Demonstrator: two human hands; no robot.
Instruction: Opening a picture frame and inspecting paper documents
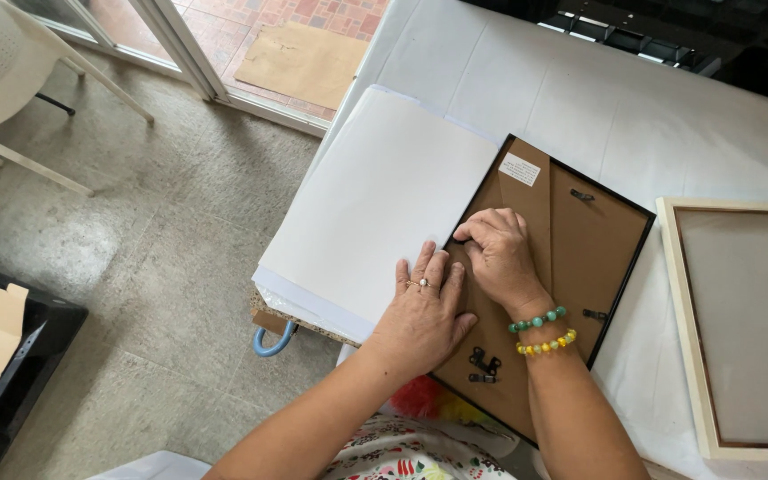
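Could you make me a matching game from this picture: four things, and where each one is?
Things:
1. black picture frame
2. white sheets
3. pale wooden frame
4. white chair

Places:
A. on the floor, top left
B. far right of the table
C. under both hands, brown back up
D. at the table's left edge

Pairs: 1-C, 2-D, 3-B, 4-A

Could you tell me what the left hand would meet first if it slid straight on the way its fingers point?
The left hand lies flat at the black frame's left edge, fingers pointing up the picture. It would probably meet the white sheet first; its fingertips seem to touch it already.
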